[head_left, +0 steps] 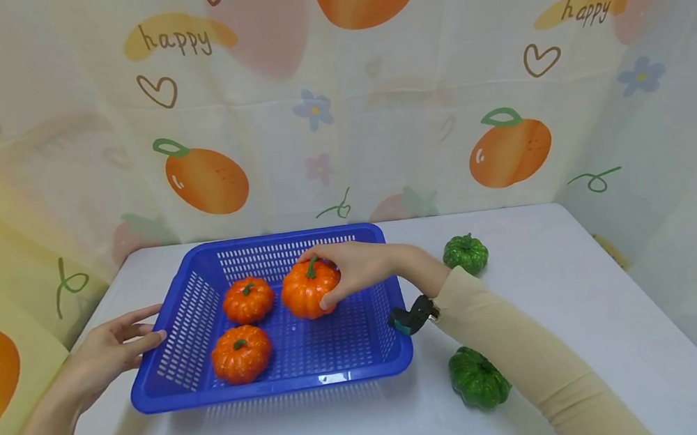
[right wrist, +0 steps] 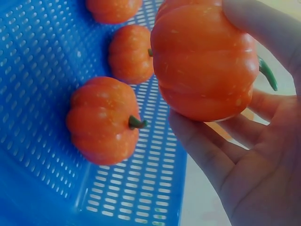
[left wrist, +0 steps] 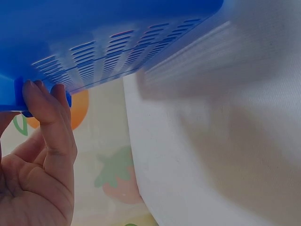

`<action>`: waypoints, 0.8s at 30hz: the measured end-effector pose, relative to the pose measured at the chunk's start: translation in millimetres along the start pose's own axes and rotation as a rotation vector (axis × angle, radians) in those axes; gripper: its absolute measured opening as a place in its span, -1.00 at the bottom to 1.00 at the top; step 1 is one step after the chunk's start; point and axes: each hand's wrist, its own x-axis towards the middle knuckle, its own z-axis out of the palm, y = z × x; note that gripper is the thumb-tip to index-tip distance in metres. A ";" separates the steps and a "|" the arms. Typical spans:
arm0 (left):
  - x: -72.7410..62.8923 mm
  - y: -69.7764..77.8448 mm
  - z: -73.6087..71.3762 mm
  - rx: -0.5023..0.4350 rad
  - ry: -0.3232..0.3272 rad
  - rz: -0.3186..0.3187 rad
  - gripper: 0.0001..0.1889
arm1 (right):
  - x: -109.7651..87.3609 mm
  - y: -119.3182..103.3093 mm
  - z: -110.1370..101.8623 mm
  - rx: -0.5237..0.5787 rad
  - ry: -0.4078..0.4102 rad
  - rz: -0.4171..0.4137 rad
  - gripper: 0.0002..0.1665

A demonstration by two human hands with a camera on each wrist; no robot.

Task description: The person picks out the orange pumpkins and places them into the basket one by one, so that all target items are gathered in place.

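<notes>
A blue plastic basket (head_left: 310, 347) with slotted walls stands on the white table, and my left hand (head_left: 109, 345) grips its left rim. In the left wrist view, curled fingers (left wrist: 54, 122) hook under that rim. Over the inside of the basket, my right hand (head_left: 353, 269) holds an orange toy pumpkin (head_left: 305, 293) around its sides, its green stem up. Two similar pumpkins lie at the left of the basket, a rear pumpkin (head_left: 249, 301) and a front pumpkin (head_left: 241, 357). The right wrist view shows a third pumpkin (right wrist: 106, 122) inside, hidden in the head view behind the held one.
Right of the basket, a dark green pumpkin (head_left: 479, 378) lies near the right forearm, and another green pumpkin (head_left: 467, 254) sits farther back beyond the sleeve. A fruit-printed curtain (head_left: 392, 143) hangs along the rear edge of the white table (head_left: 610, 318).
</notes>
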 end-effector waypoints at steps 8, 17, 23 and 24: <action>-0.1 0.4 -0.3 0.004 -0.004 -0.003 -0.23 | 6.4 1.5 6.8 0.026 -0.052 0.006 -0.20; 0.3 -0.2 -0.5 0.000 -0.004 0.000 -0.23 | 11.8 7.4 13.6 0.028 -0.100 -0.025 -0.25; 0.2 -0.2 -0.2 -0.011 0.002 0.001 -0.23 | 15.0 7.3 17.7 0.015 -0.130 -0.038 -0.23; 0.2 -0.3 -0.2 -0.015 0.003 0.001 -0.23 | 15.4 7.2 18.3 0.017 -0.136 -0.039 -0.23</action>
